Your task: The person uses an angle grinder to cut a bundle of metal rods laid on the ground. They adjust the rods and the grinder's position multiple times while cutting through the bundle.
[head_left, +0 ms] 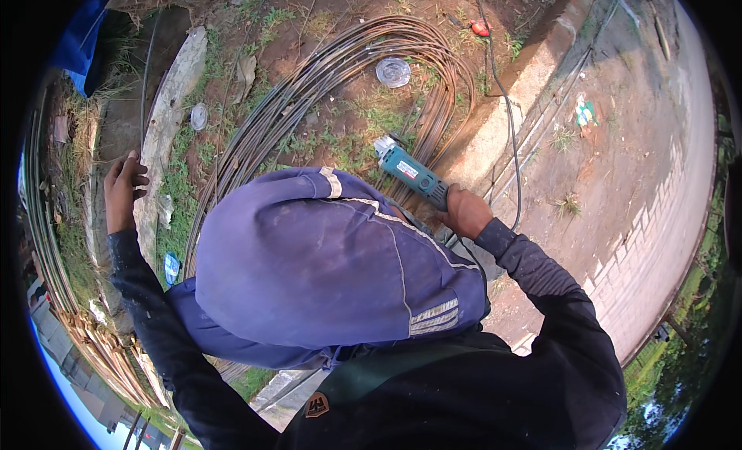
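My right hand is wrapped round the rear end of a teal angle grinder. The tool's metal head points up and left, over a coil of thin rusty steel rods. Off to the left, my left hand is raised with its fingers loosely bent and apart. A thin dark rod runs down to its fingertips; I see no firm grip on it. Purple cloth with pale strips fills the middle and hides part of the coil and the ground.
A black cable crosses a low concrete edge on the right. A clear round plastic lid lies inside the coil, and a red object lies beyond it. Long rods stretch along the far left, near a concrete strip.
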A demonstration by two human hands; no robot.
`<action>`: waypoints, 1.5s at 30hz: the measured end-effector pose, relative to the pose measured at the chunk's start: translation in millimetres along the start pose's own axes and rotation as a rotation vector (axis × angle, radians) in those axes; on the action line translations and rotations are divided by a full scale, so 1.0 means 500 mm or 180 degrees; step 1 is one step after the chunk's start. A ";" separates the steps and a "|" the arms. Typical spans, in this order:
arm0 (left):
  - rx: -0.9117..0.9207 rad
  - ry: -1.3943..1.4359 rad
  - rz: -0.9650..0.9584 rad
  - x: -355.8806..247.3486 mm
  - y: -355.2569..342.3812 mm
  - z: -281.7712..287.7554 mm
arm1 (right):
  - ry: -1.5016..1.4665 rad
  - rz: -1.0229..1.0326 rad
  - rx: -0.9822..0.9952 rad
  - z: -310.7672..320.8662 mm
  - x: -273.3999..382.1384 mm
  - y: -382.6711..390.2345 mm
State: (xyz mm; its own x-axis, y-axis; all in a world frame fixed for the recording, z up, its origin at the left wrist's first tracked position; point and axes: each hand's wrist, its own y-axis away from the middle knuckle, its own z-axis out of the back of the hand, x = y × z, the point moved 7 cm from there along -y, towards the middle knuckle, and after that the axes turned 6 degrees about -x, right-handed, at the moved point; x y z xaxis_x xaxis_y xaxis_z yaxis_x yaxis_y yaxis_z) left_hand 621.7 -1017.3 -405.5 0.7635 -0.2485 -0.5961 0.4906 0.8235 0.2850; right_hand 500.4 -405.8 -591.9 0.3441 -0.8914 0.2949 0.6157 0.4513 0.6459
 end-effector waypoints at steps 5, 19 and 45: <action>-0.0025 0.0097 -0.0030 0.002 0.008 0.010 | 0.0080 0.0010 -0.0001 -0.004 0.003 0.001; -0.0102 0.0361 -0.0035 0.013 0.016 0.043 | 0.0126 0.0092 -0.0057 0.005 0.009 0.003; -0.0166 0.0525 -0.0079 -0.006 0.005 0.044 | 0.0310 0.0117 0.0158 0.066 -0.011 0.044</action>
State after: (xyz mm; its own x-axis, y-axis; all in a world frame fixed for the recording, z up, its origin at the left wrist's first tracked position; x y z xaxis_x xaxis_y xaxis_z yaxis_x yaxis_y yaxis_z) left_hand 630.0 -1026.0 -386.5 0.6701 -0.1856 -0.7187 0.4827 0.8445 0.2320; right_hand 488.5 -392.3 -556.0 0.4345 -0.8651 0.2507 0.5665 0.4789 0.6706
